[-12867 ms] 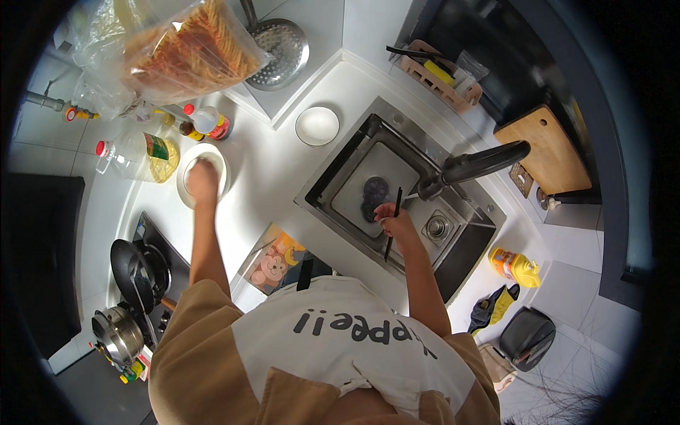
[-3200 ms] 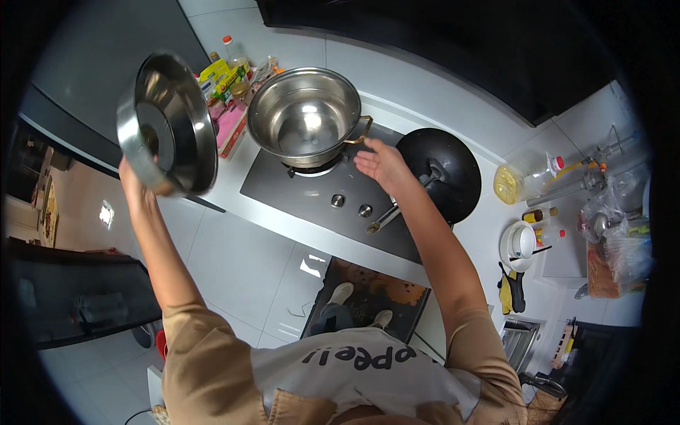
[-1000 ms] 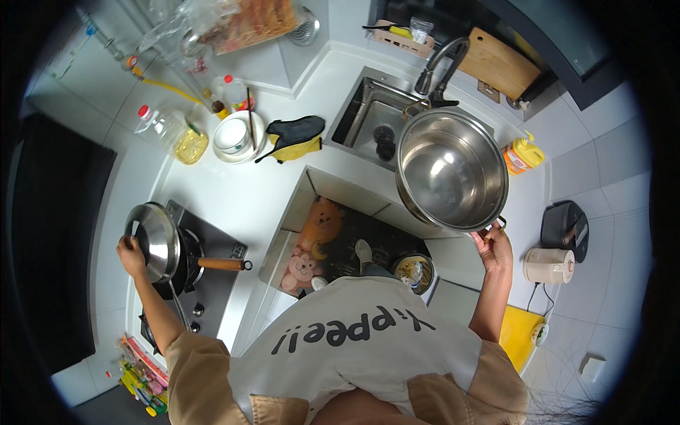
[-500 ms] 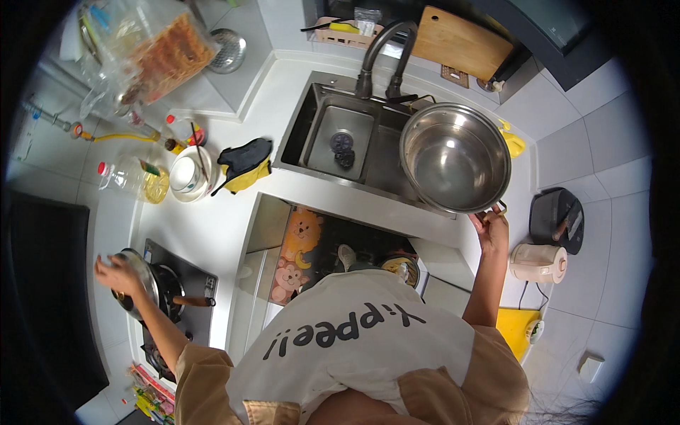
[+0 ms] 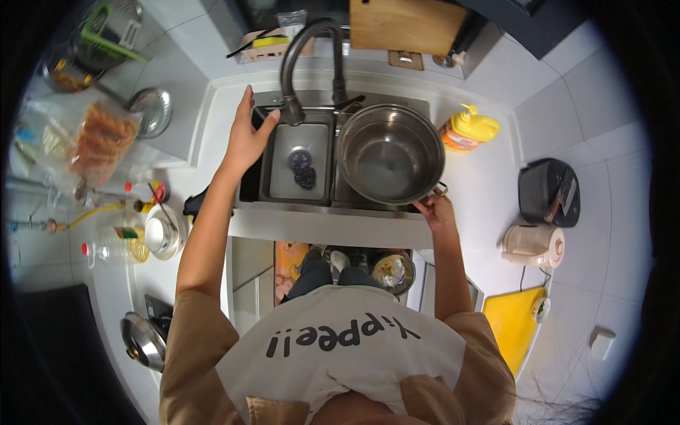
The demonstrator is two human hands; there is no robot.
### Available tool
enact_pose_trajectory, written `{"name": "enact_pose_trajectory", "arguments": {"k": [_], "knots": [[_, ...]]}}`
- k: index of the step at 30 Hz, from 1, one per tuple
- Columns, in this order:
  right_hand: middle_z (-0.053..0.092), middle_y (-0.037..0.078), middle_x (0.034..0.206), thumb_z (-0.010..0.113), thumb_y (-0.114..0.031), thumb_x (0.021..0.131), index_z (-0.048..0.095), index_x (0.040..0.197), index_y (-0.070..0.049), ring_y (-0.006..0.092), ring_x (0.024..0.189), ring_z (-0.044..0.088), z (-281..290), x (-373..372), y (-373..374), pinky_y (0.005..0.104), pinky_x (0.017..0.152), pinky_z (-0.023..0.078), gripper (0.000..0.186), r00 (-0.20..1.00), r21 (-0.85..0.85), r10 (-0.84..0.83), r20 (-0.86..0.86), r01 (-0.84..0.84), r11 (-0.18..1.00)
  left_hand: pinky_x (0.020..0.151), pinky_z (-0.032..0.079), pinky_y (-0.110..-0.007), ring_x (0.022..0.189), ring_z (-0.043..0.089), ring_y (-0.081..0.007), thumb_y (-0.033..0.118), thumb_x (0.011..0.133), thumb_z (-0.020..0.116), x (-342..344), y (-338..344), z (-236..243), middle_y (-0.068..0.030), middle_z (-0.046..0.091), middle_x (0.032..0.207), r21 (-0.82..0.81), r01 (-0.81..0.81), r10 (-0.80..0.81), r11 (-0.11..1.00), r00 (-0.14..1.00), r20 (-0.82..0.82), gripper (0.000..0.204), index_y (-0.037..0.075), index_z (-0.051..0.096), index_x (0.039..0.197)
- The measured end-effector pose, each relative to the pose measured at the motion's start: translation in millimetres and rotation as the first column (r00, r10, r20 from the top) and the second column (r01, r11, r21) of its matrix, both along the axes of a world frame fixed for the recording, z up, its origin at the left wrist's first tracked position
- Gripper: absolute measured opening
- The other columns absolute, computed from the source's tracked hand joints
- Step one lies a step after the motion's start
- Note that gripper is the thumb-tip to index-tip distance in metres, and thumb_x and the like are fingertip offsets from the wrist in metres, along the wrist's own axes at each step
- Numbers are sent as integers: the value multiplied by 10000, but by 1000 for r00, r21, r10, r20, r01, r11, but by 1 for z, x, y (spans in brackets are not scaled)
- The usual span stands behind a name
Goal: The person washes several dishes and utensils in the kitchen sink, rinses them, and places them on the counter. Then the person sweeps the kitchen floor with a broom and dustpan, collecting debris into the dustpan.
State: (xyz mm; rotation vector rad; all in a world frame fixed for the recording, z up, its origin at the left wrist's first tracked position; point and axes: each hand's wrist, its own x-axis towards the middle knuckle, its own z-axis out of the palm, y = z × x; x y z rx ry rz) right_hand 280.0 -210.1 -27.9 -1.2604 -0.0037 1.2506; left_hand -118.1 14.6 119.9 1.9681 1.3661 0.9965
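A big stainless steel pot (image 5: 389, 157) sits over the right basin of the sink (image 5: 333, 210). My right hand (image 5: 435, 210) is closed on the loop handle at its near right side. My left hand (image 5: 249, 138) is raised over the sink's left edge, thumb and fingers apart, with nothing in it. Its thumb reaches toward the dark faucet (image 5: 290, 71), whose spout hangs over the left basin. A dark drain strainer (image 5: 302, 168) lies in that basin.
At the left are stacked white bowls (image 5: 161, 234), an oil bottle (image 5: 117, 244) and a pan lid (image 5: 144, 341) by the stove. A yellow pump bottle (image 5: 470, 129) stands right of the pot. Farther right are a pink kettle (image 5: 535, 246) and a yellow board (image 5: 508, 327).
My left hand has left the pan lid at the stove and come up to the sink beside the faucet. My right hand keeps hold of the pot. The whole view has shifted.
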Motion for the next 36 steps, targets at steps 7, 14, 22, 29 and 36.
{"name": "enact_pose_trajectory", "arguments": {"k": [7, 14, 22, 29, 36], "knots": [[635, 106, 1085, 389, 122, 622, 579, 1121, -18, 288, 996, 652, -63, -9, 5, 431, 751, 641, 552, 995, -91, -45, -93, 37, 995, 789, 502, -329, 872, 654, -232, 170, 1007, 566, 73, 27, -26, -154, 671, 990, -20, -71, 72, 997, 996, 54, 299, -25, 486, 1218], [628, 91, 1112, 394, 133, 627, 576, 1187, -59, 285, 987, 651, -93, -1, 14, 403, 732, 640, 619, 984, -140, -69, -166, 45, 989, 699, 532, -405, 800, 699, -313, 250, 958, 636, 146, -8, -12, -141, 707, 916, -78, 155, -151, 985, 987, 53, 281, 41, 530, 1113], [574, 100, 1175, 351, 156, 736, 488, 1339, -92, 245, 979, 622, -131, -4, 34, 473, 867, 593, 666, 980, -299, -75, -185, 16, 954, 752, 539, -345, 872, 692, -212, 244, 891, 741, 221, 29, -21, -100, 702, 903, -111, 389, -366, 914, 913, 181, 311, 32, 611, 1076], [581, 85, 1222, 354, 158, 729, 494, 1352, -98, 259, 1036, 631, -122, -7, 24, 445, 821, 599, 688, 972, -193, -67, -224, 23, 981, 864, 538, -317, 1016, 679, -190, 222, 820, 807, 197, 73, -49, -102, 700, 1065, -281, 682, -594, 675, 728, 343, 415, 34, 650, 1155], [647, 76, 1081, 390, 141, 717, 593, 1233, -92, 242, 943, 673, -85, -22, 16, 384, 726, 621, 601, 981, -177, -107, -159, 78, 981, 1059, 435, -459, 1291, 467, -391, -73, 839, 522, 188, 111, -125, -204, 416, 1452, -64, 566, -544, 822, 746, -384, 640, 127, 417, 1437]]}}
